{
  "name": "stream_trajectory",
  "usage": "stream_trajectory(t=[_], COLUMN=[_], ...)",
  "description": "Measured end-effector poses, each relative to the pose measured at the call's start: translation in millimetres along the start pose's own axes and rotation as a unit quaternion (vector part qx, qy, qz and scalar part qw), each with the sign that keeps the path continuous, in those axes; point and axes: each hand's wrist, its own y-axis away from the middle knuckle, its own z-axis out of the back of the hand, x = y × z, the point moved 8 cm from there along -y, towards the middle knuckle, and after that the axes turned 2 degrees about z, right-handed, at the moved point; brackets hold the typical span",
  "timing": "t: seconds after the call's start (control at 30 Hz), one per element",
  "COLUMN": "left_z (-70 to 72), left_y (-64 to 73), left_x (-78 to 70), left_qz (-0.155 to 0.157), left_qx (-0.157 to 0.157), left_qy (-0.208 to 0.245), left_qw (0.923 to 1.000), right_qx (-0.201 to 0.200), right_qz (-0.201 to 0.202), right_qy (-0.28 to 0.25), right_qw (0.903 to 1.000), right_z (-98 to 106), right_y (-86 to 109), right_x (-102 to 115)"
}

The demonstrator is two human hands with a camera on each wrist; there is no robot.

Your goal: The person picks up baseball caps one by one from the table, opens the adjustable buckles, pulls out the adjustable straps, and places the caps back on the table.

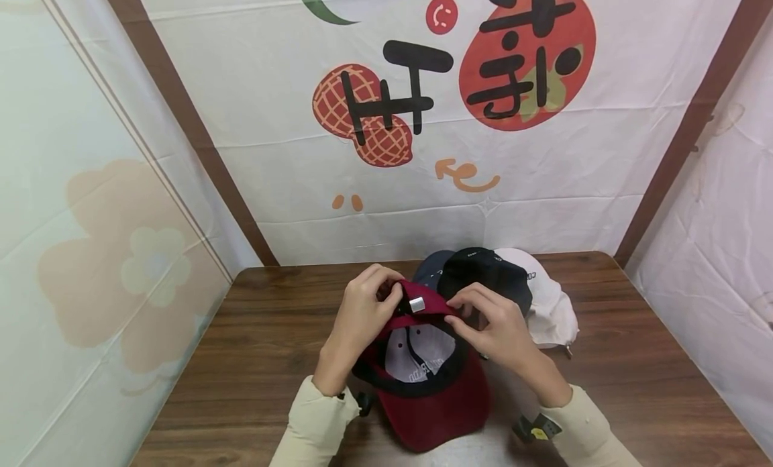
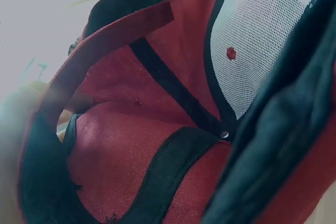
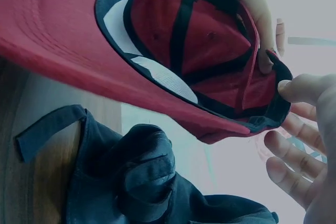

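Note:
A dark red baseball cap (image 1: 443, 417) is held inside up over the table, its brim toward me and its white mesh lining showing. My left hand (image 1: 366, 304) pinches the back edge of the cap, left of a small silver buckle (image 1: 417, 304). On the other side, my right hand (image 1: 492, 325) pinches the same back edge between thumb and fingertips; the right wrist view shows that thumb on the black sweatband (image 3: 278, 100). A loose red strap end (image 2: 113, 38) curves across the opening in the left wrist view.
Behind my right hand, a navy cap (image 1: 430, 268), a black cap (image 1: 483, 274) and a white cap (image 1: 552, 313) overlap on the wooden table (image 1: 272, 326). A printed white cloth wall (image 1: 417, 222) stands at the table's back edge, with more cloth at both sides.

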Motion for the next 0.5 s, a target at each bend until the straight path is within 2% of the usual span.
stream_trajectory(t=[0.37,0.5], left_z=[13.7,20.7], left_y=[-1.5,-2.1], left_x=[7.0,9.0], left_qz=[0.007,0.006], left_qx=[-0.020,-0.030], left_qy=[-0.010,-0.004], left_qw=[0.9997,0.9995], right_qx=[0.025,0.041], right_qz=[-0.007,-0.020], right_qy=[0.000,0.014], right_qw=[0.9997,0.9988], right_z=[-9.9,-15.1], right_y=[3.5,5.5], right_x=[-2.3,-4.8])
